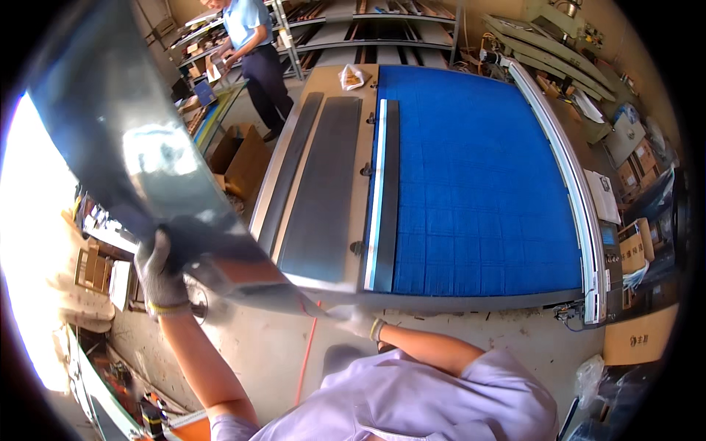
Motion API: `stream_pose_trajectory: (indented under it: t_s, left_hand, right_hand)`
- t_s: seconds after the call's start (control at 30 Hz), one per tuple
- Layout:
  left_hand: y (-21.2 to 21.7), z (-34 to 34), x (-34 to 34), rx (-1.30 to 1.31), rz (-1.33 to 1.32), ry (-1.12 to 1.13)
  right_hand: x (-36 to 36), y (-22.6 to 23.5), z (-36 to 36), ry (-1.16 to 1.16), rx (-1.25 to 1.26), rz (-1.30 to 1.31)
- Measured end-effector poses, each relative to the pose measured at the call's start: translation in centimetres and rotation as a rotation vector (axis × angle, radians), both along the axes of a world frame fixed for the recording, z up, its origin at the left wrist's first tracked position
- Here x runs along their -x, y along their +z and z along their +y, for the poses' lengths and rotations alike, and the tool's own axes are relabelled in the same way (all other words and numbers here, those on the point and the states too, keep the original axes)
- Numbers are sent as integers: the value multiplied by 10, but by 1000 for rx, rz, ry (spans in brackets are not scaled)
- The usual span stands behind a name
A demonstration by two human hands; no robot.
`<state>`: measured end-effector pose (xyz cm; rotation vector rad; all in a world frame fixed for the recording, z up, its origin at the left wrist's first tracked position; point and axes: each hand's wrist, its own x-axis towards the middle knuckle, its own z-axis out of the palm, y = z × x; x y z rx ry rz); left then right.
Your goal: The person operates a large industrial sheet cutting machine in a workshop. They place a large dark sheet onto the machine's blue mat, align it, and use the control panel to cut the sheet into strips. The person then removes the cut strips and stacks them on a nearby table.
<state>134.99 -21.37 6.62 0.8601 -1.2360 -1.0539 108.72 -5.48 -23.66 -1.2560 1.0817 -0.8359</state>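
Note:
My gloved left hand (pixel 163 270) grips the edge of a large glossy grey metal-like sheet (pixel 165 140), thumb up against its face. Tilted and curving, the sheet rises from the near middle to the upper left, reflecting bright light. At its near lower corner is my gloved right hand (pixel 356 321), slightly blurred, with its fingers closed on the edge. Beyond the hands, a wide dark grey strip (pixel 321 191) and a narrower one (pixel 293 169) lie on a brown board (pixel 368 132). Another long strip with a bright edge (pixel 386 195) rests at the border of a blue work surface (pixel 485 184).
A long metal rail (pixel 559 176) runs along the table's right side. Beyond the table's far left corner stands a person (pixel 254 59) in a light blue shirt. An open cardboard box (pixel 241 163) sits left of the table. Shelving (pixel 368 33) stands behind; a red line (pixel 307 353) crosses the floor.

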Motion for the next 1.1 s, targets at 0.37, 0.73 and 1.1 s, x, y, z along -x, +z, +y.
stream_pose_trajectory:
  t_s: [0.37, 0.73, 1.1]
  left_hand:
    - [-250, -321, 113, -355, -438, -594]
    - [-436, -211, 44, -743, -580, -371]
    - [-397, -169, 39, -245, -822, -85]
  right_hand:
    - [-10, -61, -127, -790, 5, 354]
    - [-30, -120, -189, -1022, -353, 569]
    - [-24, -68, -93, -1094, -26, 1333]
